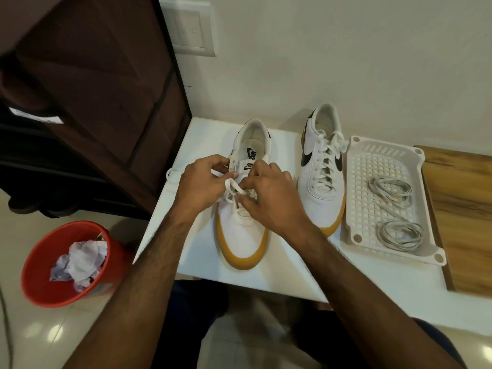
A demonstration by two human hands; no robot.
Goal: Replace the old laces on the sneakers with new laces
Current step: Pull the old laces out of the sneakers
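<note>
Prob. home: tiled floor [66,328], wall switch [192,29], red bin [40,275].

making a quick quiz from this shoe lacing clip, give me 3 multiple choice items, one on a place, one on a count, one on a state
1. Where do the coiled laces lie?
A. in the red bin
B. in the white tray
C. inside a sneaker

2. How many lace coils are in the white tray?
A. one
B. two
C. four

3. What state is the right-hand sneaker in?
A. laced
B. without laces
C. lying on its side

Answers:
1. B, both coils rest on the grid floor of the tray, right of the sneakers, while the red bin holds crumpled paper.
2. B, one coil sits at the far end and another coil at the near end.
3. A, white laces cross its eyelets while it stands upright; both hands, left hand and right hand, work the lace of the left-hand sneaker.
</note>
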